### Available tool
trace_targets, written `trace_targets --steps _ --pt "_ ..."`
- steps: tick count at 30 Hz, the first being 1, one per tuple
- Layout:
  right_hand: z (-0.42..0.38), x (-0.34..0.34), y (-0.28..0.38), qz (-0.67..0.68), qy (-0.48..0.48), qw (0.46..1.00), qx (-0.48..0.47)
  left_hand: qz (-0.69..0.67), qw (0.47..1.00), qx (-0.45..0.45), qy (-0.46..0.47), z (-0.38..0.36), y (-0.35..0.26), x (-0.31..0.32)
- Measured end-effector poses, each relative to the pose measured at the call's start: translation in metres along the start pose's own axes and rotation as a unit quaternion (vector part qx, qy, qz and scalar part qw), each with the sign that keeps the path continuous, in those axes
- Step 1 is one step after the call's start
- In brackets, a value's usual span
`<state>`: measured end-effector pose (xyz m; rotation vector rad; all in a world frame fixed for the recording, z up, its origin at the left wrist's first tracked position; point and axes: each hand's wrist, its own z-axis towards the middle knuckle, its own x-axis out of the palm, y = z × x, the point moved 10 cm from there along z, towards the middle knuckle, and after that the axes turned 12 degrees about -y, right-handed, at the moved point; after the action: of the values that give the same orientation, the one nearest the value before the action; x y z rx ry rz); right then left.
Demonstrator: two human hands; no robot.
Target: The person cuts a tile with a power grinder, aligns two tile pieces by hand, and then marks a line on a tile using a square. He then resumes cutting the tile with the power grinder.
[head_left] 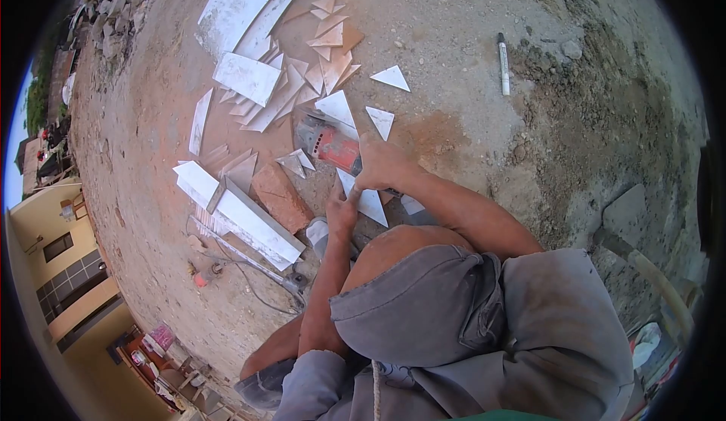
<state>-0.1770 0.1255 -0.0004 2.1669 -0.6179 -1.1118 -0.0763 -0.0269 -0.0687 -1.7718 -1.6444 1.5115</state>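
Note:
A red angle grinder (336, 149) with a dusty grey head lies across white tile, its head pointing up and left. My right hand (382, 162) is wrapped round the rear of its body. Just below, my left hand (342, 208) is closed beside the grinder's tail and the lower tile piece (372, 208); whether it grips the tool or the tile is hidden. Another white tile piece (338, 109) shows beyond the grinder. Small white triangular offcuts (381, 122) lie to its right, and a reddish brick (280, 195) rests to the left of my hands.
Cut tile pieces (268, 103) are heaped ahead, near larger white tiles (240, 9). On the left lie long white tile strips (238, 213) and a metal tool with a cable (265, 266). A marker (504, 65) lies right. A shovel (624, 213) is at far right.

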Motion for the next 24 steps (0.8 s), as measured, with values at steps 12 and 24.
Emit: trace_targets --steps 12,24 --pt "0.002 0.009 -0.01 0.002 0.0 1.0 -0.005 -0.013 1.0 0.006 0.014 0.003 0.007 0.002" --pt "-0.001 0.006 -0.01 -0.007 -0.013 1.0 -0.01 0.025 0.999 0.027 0.012 -0.002 -0.009 0.0"
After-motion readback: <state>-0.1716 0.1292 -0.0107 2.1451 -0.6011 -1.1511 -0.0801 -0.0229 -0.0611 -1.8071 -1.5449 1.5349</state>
